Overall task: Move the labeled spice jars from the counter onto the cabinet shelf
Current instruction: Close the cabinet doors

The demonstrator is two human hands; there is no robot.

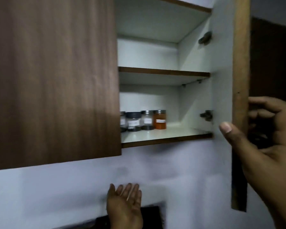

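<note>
Looking up into the cabinet, I see my right hand [261,138] gripping the edge of the open door [240,96] on the right, thumb pressed on the white inner face and fingers curled around the wooden outer side. My left hand [124,205] hangs low in the near middle, palm up and fingers spread loosely, holding nothing, in front of the pale wall [56,195].

Jars sit in a row on the bottom shelf [167,138], toward its left and well back from the front edge. Farthest right is the orange jar [159,119] with a silver lid and a label. Touching its left side is a clear jar [147,120] with a white label and dark contents at the bottom. Next left stands a black-lidded jar [133,121], also labelled. A fourth jar [122,122] is half hidden behind the closed left door [53,80]. The labels are too blurred for me to read.

The middle shelf [163,72] holds nothing I can make out. Something dark [149,212] shows low behind my left hand; I cannot tell what it is.
</note>
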